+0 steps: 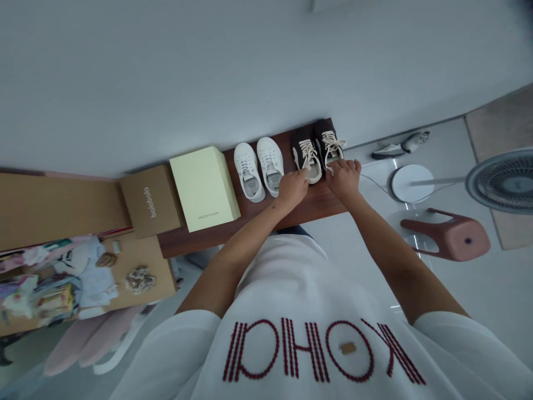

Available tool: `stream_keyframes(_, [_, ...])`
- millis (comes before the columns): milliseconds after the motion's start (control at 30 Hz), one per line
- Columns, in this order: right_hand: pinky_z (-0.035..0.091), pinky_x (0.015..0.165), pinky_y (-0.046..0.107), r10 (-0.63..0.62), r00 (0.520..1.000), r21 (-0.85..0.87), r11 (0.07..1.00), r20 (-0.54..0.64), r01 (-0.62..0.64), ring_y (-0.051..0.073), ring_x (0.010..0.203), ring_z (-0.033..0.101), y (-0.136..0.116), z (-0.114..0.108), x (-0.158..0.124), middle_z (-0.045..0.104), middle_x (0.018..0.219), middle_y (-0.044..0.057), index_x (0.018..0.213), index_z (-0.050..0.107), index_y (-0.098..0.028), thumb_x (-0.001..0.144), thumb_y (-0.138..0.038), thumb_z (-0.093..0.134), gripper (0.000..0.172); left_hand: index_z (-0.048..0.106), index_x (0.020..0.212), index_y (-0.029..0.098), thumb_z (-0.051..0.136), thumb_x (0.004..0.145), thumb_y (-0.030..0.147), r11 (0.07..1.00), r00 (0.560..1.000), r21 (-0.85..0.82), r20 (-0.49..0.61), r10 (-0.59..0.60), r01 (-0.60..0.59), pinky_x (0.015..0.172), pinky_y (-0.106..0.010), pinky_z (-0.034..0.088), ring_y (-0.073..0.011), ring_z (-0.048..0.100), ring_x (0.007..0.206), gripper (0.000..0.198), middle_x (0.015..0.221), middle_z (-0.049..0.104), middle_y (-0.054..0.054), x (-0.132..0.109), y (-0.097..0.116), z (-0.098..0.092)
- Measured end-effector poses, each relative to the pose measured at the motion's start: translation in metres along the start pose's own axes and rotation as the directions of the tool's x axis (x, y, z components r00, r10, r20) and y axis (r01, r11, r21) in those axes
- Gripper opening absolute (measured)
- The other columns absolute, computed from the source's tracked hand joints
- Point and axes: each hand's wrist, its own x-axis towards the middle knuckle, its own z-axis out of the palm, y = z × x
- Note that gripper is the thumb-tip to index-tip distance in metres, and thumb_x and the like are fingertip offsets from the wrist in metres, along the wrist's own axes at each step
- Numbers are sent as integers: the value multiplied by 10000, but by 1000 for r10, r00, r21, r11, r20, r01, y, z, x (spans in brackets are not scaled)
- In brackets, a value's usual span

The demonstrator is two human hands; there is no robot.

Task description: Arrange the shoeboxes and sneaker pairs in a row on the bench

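A pair of black sneakers with cream laces stands at the right end of a dark wooden shelf (233,230) against the wall. My left hand (292,187) rests on the heel of the left black sneaker (306,153), fingers curled over it. My right hand (345,176) grips the heel of the right black sneaker (327,140). A pair of white sneakers (259,168) sits just left of them, touching my left hand's side.
A pale yellow shoebox (204,188) and a brown cardboard box (150,201) lie left of the shoes. A tan desk (137,261) with clutter is further left. On the floor to the right are a red stool (452,236), a fan (502,180) and another shoe (400,146).
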Motion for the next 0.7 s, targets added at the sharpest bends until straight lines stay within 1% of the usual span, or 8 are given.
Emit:
stream_keyframes(67, [315,1151,583,-4,1000,12,1000,-15,4,362,1170,582,-10,-5,-6,738,1213,184,1214,743,-170,1029,-293,475,348,616,1456,207,580,1063,266,994,995,-61,-21,-93,91,1029,-373,532,-274,730,1198,400,1288,776,-139,-27,-25,-9])
stream_keyframes(133, [325,1144,575,-22,1000,27,999,-14,23,358,1154,588,-22,-9,-12,741,1226,178,1200,747,-179,1033,-301,468,348,624,1460,222,566,1064,267,970,977,-133,-32,-211,205,1046,-370,535,-270,734,1204,403,1280,786,-122,-59,-54,-14])
stream_keyframes(233, [326,1143,572,-64,998,57,996,11,63,365,1150,594,-46,-11,-21,751,1229,183,1193,754,-182,1027,-294,474,344,649,1441,224,550,1059,259,897,918,-246,-59,-393,368,1069,-371,540,-276,737,1215,397,1268,798,-116,-113,-94,-15])
stream_keyframes(333, [332,1131,584,-95,994,86,992,51,91,385,1165,599,-76,-9,-28,755,1229,203,1196,762,-171,1013,-281,490,345,667,1413,212,552,1045,247,814,850,-357,-93,-519,458,1085,-377,545,-273,751,1197,387,1254,805,-115,-164,-128,-10])
stream_keyframes(467, [341,1133,572,-110,990,102,990,89,101,387,1176,613,-123,-1,-40,759,1242,194,1176,777,-177,1019,-297,476,360,707,1328,211,565,1029,239,720,766,-468,-130,-630,513,1082,-377,556,-263,768,1145,333,1219,815,-106,-218,-165,-5])
stream_keyframes(533, [352,1138,559,-119,988,120,987,102,107,377,1172,627,-148,5,-47,763,1240,189,1173,778,-175,1015,-297,478,360,726,1266,217,555,1032,240,694,745,-502,-136,-653,516,1085,-385,555,-260,768,1134,291,1190,821,-96,-237,-182,-5])
stream_keyframes(633, [405,1125,539,-128,984,209,973,122,100,366,1171,653,-189,18,-55,773,1214,186,1164,773,-169,1006,-301,501,342,737,1182,224,547,1037,254,690,740,-523,-155,-655,501,1132,-404,528,-263,745,1184,241,1186,811,-96,-256,-211,-9])
stream_keyframes(700, [468,1089,500,-128,978,324,944,165,69,346,1153,682,-218,31,-61,780,1203,177,1172,767,-166,1006,-312,512,337,714,1218,204,564,1032,262,672,702,-554,-205,-682,491,1177,-407,495,-268,698,1279,246,1288,769,-130,-261,-231,-10])
